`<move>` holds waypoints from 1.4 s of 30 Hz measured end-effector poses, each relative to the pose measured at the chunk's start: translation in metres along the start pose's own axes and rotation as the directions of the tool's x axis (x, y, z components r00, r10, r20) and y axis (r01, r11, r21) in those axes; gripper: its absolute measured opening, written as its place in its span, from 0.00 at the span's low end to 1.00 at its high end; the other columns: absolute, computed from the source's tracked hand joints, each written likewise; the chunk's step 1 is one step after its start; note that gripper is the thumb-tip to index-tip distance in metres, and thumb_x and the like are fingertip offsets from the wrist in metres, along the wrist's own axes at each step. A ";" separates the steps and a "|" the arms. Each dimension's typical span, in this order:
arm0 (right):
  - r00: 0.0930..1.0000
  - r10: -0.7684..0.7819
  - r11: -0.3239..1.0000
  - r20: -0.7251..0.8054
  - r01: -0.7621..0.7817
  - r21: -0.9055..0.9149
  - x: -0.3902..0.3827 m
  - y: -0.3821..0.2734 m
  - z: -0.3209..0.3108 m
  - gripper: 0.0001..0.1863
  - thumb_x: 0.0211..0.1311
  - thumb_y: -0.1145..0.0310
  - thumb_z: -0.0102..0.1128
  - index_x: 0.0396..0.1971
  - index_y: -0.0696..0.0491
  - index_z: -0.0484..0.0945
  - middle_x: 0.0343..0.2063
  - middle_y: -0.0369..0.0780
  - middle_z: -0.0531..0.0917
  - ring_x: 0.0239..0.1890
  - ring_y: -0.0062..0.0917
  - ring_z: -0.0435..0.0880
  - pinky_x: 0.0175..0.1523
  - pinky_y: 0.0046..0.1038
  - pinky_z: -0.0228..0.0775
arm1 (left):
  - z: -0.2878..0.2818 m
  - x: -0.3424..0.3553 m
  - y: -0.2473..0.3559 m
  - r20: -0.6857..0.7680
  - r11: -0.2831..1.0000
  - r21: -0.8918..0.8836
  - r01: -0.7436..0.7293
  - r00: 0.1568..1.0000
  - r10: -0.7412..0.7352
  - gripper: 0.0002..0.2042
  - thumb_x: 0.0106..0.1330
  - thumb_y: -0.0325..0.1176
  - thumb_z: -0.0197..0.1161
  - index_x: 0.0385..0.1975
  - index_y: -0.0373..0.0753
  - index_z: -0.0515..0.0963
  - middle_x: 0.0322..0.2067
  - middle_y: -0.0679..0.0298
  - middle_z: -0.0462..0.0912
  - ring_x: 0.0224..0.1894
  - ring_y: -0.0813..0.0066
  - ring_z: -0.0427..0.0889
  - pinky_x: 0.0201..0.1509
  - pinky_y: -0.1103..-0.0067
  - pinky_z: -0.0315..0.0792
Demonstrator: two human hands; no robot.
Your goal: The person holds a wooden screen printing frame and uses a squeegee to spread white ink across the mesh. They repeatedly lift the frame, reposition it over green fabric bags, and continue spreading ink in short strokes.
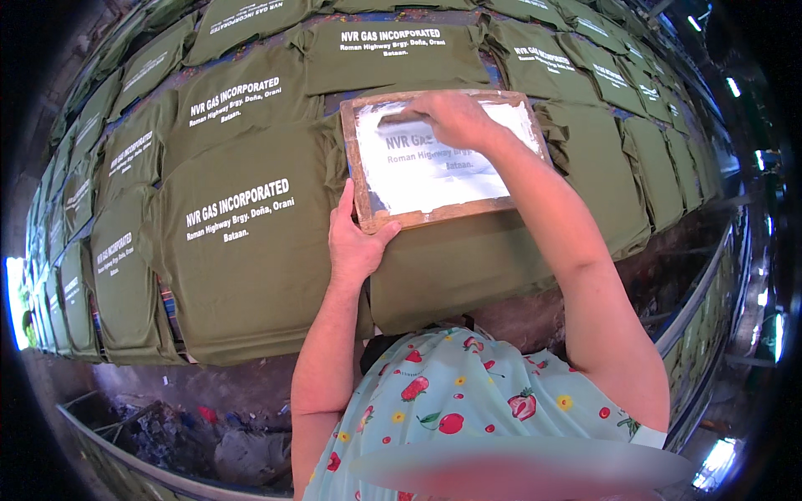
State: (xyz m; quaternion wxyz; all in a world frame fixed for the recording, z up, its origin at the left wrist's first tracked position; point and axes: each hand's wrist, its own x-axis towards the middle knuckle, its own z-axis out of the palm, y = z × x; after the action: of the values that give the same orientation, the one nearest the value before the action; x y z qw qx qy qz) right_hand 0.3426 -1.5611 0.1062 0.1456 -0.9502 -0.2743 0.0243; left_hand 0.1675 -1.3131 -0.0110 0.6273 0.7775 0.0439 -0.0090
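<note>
Pale aqua cloth with a red fruit print [447, 409] is closest, down at 6 o'clock on the wearer. Just past it, the left hand [359, 246] braces the 7 o'clock corner of a rectangular, ink-smeared wooden screen frame [447, 219], thumb and forefinger splayed wide against it; can't tell what the other fingers do. The frame lies flat on an olive-green cloth shirt [468, 271] that sticks out at its 6 o'clock. Up near the frame's 12, the right hand [455, 121] looks curled around a dark, straight-edged tool [397, 121], mostly hidden. There's white ink [418, 192] all over the mesh, so I'd call this print partway, frame not lifted yet.

At 9 o'clock, the olive shirt with white lettering [251, 259] is done. The bare olive shirt [597, 175] at 3 shows no print, so that side's probably left to do. Farther out, the lettered olive shirts [393, 71] around 10 to 1 look finished too.
</note>
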 end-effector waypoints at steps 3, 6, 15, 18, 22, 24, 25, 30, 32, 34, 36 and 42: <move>0.999 0.041 0.999 0.018 -0.041 0.017 0.012 0.001 0.006 0.29 0.62 0.83 0.56 0.62 0.49 0.88 0.53 0.48 0.91 0.55 0.48 0.89 0.62 0.48 0.81 | 0.000 -0.001 0.004 -0.011 0.999 0.038 -0.011 1.000 0.011 0.56 0.53 0.33 0.89 0.84 0.40 0.61 0.62 0.50 0.76 0.65 0.54 0.81 0.72 0.64 0.77; 0.998 -0.014 1.000 0.058 0.015 -0.024 0.000 -0.003 0.012 0.32 0.58 0.85 0.57 0.63 0.48 0.88 0.50 0.49 0.91 0.56 0.47 0.89 0.63 0.47 0.81 | 0.000 -0.002 0.005 -0.020 0.997 0.072 -0.032 0.999 0.034 0.56 0.53 0.33 0.89 0.84 0.40 0.61 0.61 0.51 0.76 0.63 0.55 0.82 0.70 0.65 0.78; 0.970 -0.242 0.969 0.006 0.242 -0.054 -0.099 -0.048 0.020 0.29 0.55 0.81 0.64 0.59 0.46 0.88 0.47 0.44 0.90 0.52 0.45 0.89 0.61 0.44 0.82 | 0.002 -0.003 0.001 -0.025 0.999 -0.016 -0.051 0.998 0.050 0.56 0.53 0.29 0.89 0.83 0.38 0.61 0.60 0.52 0.77 0.57 0.60 0.83 0.62 0.68 0.81; 0.954 -0.270 0.963 0.132 0.269 0.029 -0.109 -0.030 -0.005 0.27 0.58 0.80 0.63 0.59 0.46 0.87 0.47 0.44 0.90 0.53 0.44 0.89 0.62 0.45 0.81 | 0.001 -0.003 0.004 -0.018 0.999 -0.039 -0.028 0.999 0.027 0.56 0.53 0.29 0.88 0.83 0.38 0.61 0.61 0.52 0.77 0.58 0.61 0.84 0.62 0.68 0.82; 0.959 -0.087 0.985 0.271 0.043 0.165 -0.065 0.041 -0.037 0.24 0.64 0.79 0.60 0.59 0.48 0.86 0.49 0.45 0.91 0.55 0.45 0.89 0.61 0.47 0.80 | 0.001 -0.002 0.015 0.005 0.994 -0.106 0.004 1.000 -0.004 0.54 0.55 0.24 0.86 0.83 0.35 0.60 0.65 0.53 0.76 0.59 0.65 0.85 0.63 0.71 0.83; 0.987 -0.135 0.991 0.083 0.134 0.013 -0.044 0.070 -0.036 0.22 0.68 0.79 0.58 0.59 0.49 0.86 0.50 0.45 0.91 0.55 0.46 0.89 0.61 0.48 0.80 | 0.002 -0.005 0.022 0.022 0.987 -0.161 -0.013 1.000 0.017 0.53 0.58 0.18 0.82 0.84 0.32 0.57 0.67 0.53 0.79 0.61 0.68 0.85 0.65 0.72 0.83; 0.990 -0.133 0.991 0.036 0.133 0.017 -0.041 0.079 -0.030 0.22 0.67 0.80 0.58 0.59 0.49 0.87 0.50 0.45 0.91 0.55 0.45 0.89 0.61 0.48 0.80 | 0.004 -0.006 0.026 0.026 0.984 -0.179 0.013 1.000 -0.009 0.53 0.59 0.17 0.81 0.84 0.32 0.56 0.67 0.53 0.80 0.61 0.68 0.85 0.65 0.72 0.83; 0.973 -0.230 0.972 -0.022 0.229 -0.058 -0.073 0.083 -0.004 0.23 0.62 0.82 0.62 0.55 0.48 0.89 0.45 0.43 0.91 0.50 0.42 0.89 0.59 0.44 0.81 | 0.006 -0.006 0.037 0.026 0.982 -0.173 0.074 0.997 -0.071 0.53 0.59 0.13 0.78 0.85 0.31 0.53 0.65 0.53 0.82 0.60 0.68 0.86 0.66 0.72 0.82; 0.952 -0.297 0.954 -0.070 0.294 -0.050 -0.105 0.067 -0.001 0.24 0.59 0.82 0.65 0.54 0.47 0.89 0.44 0.41 0.91 0.49 0.39 0.89 0.59 0.42 0.80 | 0.006 -0.006 0.038 0.029 0.973 -0.211 0.088 0.996 -0.084 0.53 0.60 0.13 0.78 0.85 0.32 0.54 0.65 0.53 0.82 0.61 0.68 0.86 0.67 0.72 0.82; 0.953 -0.296 0.955 -0.066 0.296 -0.002 -0.135 0.052 -0.007 0.25 0.55 0.80 0.67 0.55 0.46 0.88 0.46 0.38 0.90 0.51 0.37 0.88 0.60 0.41 0.79 | 0.007 -0.005 0.038 0.023 0.979 -0.183 0.093 0.996 -0.090 0.53 0.60 0.14 0.78 0.85 0.32 0.54 0.65 0.53 0.82 0.61 0.67 0.85 0.68 0.72 0.81; 0.956 -0.292 0.956 0.024 0.291 0.032 -0.149 0.051 -0.022 0.25 0.55 0.80 0.67 0.55 0.47 0.87 0.45 0.39 0.90 0.51 0.36 0.88 0.61 0.40 0.79 | 0.007 -0.005 0.039 0.025 0.974 -0.191 0.118 0.993 -0.116 0.53 0.60 0.14 0.78 0.85 0.32 0.54 0.66 0.53 0.81 0.62 0.67 0.85 0.69 0.71 0.81; 0.936 -0.142 0.970 0.322 0.067 0.232 -0.103 0.126 -0.072 0.21 0.66 0.80 0.60 0.57 0.51 0.86 0.50 0.45 0.91 0.55 0.45 0.89 0.62 0.46 0.81 | 0.007 -0.005 0.045 0.023 0.977 -0.177 0.118 0.993 -0.116 0.53 0.59 0.15 0.79 0.85 0.31 0.54 0.67 0.52 0.80 0.63 0.65 0.84 0.71 0.69 0.78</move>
State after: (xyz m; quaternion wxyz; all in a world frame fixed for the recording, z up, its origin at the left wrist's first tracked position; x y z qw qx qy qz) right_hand 0.3288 -1.7368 0.1353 0.2007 -0.8944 -0.3411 0.2082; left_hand 0.1661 -1.3296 0.0314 0.6929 0.7144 0.0862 -0.0467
